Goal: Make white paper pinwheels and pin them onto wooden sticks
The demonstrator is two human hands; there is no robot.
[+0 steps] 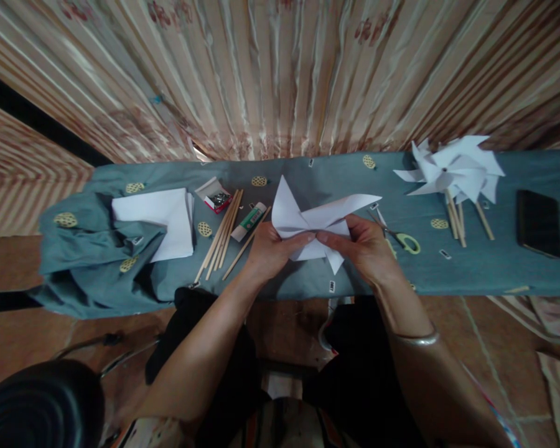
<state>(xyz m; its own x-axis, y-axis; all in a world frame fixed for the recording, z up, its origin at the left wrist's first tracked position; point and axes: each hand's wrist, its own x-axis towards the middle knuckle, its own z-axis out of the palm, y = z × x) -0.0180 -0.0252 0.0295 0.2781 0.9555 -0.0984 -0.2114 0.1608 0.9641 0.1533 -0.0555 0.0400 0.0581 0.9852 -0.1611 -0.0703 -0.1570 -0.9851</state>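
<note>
A white paper pinwheel (317,214) with folded blades is held up between both hands, over the middle of the cloth-covered table. My left hand (271,249) grips its left side, and my right hand (366,246) grips its right side. Both thumbs press close together at the pinwheel's centre; whether a pin is under them I cannot tell. Left of my left hand lie a glue stick (249,222), several thin wooden sticks (221,239) and an open red and white box (216,196) of small metal pieces. Scissors (404,241) with yellow-green handles lie by my right hand.
A stack of white paper (180,230) lies at the left, partly under bunched cloth (98,249). Finished pinwheels (457,168) on sticks are piled at the back right, beside a black phone (539,223). Behind the table hangs a striped curtain (280,81). A black stool (42,404) stands lower left.
</note>
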